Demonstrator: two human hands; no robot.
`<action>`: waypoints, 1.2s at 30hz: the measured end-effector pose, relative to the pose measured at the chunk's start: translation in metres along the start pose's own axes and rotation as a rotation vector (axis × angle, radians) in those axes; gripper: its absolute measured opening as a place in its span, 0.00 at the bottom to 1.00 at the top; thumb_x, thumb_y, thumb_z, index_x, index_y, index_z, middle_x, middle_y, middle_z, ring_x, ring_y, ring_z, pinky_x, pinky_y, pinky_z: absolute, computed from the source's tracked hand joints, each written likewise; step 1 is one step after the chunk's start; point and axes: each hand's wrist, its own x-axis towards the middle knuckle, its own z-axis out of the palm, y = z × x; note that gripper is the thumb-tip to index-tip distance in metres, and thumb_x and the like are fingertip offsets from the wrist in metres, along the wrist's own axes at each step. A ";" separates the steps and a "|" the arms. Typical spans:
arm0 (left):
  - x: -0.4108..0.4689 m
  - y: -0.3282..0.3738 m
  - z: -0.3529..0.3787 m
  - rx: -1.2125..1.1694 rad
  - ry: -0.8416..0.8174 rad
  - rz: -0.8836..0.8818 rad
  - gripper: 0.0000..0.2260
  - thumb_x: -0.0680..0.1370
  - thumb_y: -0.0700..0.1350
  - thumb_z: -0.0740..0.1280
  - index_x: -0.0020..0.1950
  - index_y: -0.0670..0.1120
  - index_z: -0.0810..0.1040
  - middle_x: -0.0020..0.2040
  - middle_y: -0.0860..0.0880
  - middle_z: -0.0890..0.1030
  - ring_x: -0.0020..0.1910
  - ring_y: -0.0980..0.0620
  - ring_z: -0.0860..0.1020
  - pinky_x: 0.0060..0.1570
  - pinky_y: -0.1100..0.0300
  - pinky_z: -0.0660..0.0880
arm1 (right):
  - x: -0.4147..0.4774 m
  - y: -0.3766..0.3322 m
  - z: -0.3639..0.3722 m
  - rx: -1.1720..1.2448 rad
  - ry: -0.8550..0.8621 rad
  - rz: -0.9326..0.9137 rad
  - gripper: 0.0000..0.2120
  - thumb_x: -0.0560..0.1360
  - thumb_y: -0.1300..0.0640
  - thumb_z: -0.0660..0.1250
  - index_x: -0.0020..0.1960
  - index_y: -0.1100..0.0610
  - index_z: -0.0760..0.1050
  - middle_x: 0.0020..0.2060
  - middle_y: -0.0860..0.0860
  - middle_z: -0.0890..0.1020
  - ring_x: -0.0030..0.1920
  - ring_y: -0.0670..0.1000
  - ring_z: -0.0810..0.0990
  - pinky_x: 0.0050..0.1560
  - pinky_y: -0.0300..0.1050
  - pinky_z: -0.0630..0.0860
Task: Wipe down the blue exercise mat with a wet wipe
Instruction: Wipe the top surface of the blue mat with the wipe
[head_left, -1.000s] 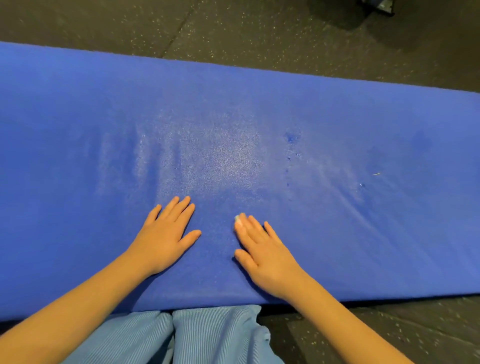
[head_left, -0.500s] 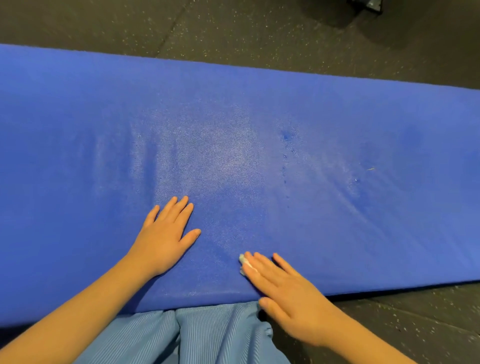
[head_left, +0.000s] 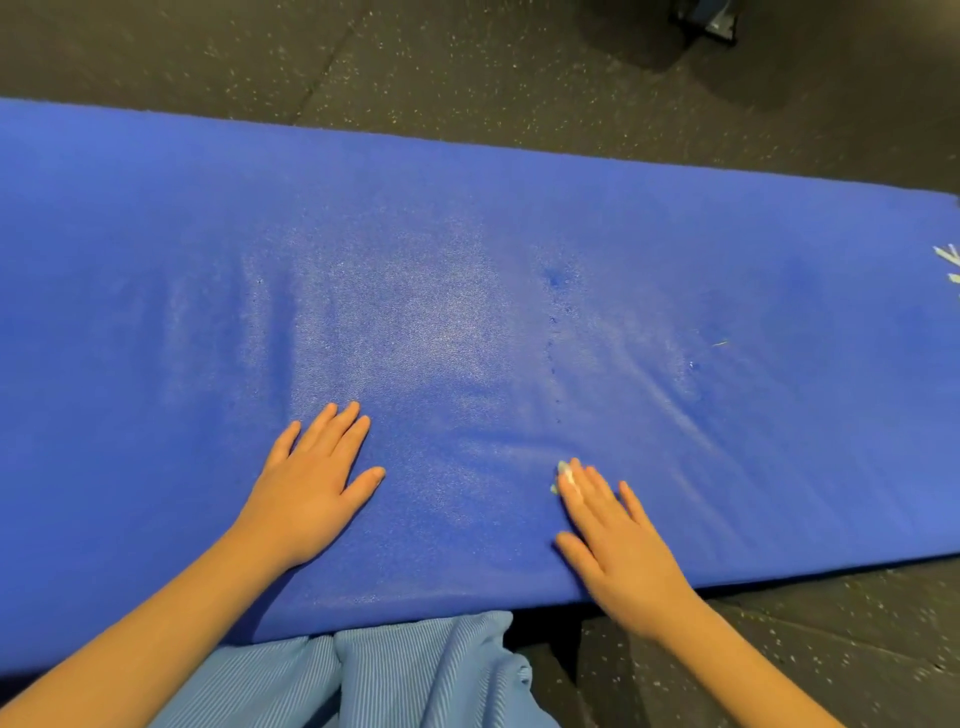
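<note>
The blue exercise mat is laid on the floor. The left hand is spread flat and empty on the mat; the wet wipe is pressed onto the mat beneath the straight fingers of the right hand.

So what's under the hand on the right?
A bit of white wet wipe pokes out by the fingertips of the right hand, on the blue mat. The rest is hidden underneath.

1. A dark, white-speckled rubber floor fills the view, with seams running across it.
2. A blue exercise mat lies flat on it, lengthwise across the view.
3. A dark object, perhaps gym equipment, stands at the far edge.
</note>
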 end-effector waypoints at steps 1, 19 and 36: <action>0.000 0.000 0.000 0.000 0.005 0.002 0.44 0.66 0.68 0.30 0.79 0.51 0.46 0.74 0.59 0.38 0.71 0.63 0.35 0.74 0.55 0.38 | 0.011 0.001 0.001 0.032 0.018 0.080 0.46 0.66 0.26 0.21 0.77 0.49 0.37 0.75 0.41 0.38 0.77 0.44 0.41 0.73 0.41 0.34; -0.001 -0.001 0.002 -0.024 0.037 0.004 0.43 0.67 0.69 0.31 0.79 0.51 0.48 0.73 0.60 0.39 0.72 0.62 0.37 0.74 0.56 0.37 | 0.064 -0.048 -0.002 0.075 -0.044 -0.037 0.52 0.63 0.24 0.24 0.79 0.52 0.40 0.75 0.43 0.37 0.74 0.42 0.35 0.72 0.44 0.32; -0.002 -0.005 0.010 -0.031 0.103 0.039 0.47 0.67 0.73 0.25 0.78 0.50 0.52 0.77 0.58 0.46 0.75 0.59 0.42 0.72 0.59 0.36 | 0.137 0.002 -0.025 -0.044 0.040 0.170 0.33 0.80 0.38 0.42 0.79 0.53 0.41 0.78 0.49 0.43 0.77 0.48 0.40 0.75 0.52 0.37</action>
